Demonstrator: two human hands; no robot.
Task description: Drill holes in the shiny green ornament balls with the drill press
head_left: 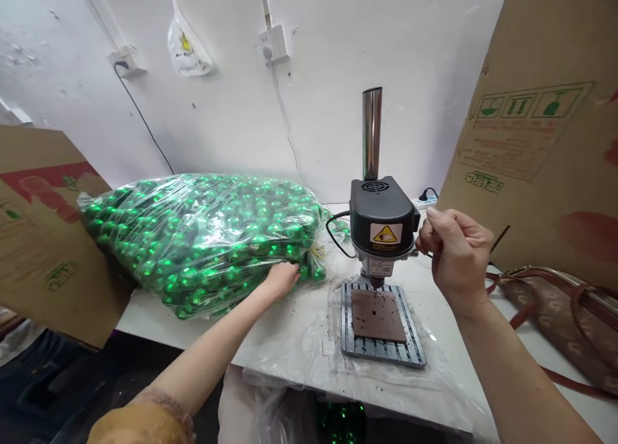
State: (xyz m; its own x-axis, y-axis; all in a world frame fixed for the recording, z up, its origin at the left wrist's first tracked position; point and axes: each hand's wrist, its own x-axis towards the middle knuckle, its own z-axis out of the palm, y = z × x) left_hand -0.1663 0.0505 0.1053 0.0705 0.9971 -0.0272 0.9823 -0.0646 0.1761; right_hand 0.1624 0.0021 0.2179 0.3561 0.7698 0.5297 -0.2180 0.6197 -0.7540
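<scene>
A big clear plastic bag [207, 231] full of shiny green balls lies on the left part of the table. My left hand [284, 278] is at the bag's lower right side, its fingers mostly hidden against the green balls. A black bench drill [383, 215] stands right of the bag, above a slotted metal base [412, 351] with a brown square board [381, 328] on it. Dark crumbs and a small hole show on the board. My right hand [456, 251] is closed at the drill's right side, around what looks like its lever, mostly hidden by the fingers.
Cardboard boxes stand at the left [43, 257] and right [541, 141]. A brown handbag [564, 322] lies on the right of the white table [284, 341]. Thin plastic sheeting is under the drill base. More green balls [342, 421] show below the table edge. Cables run behind.
</scene>
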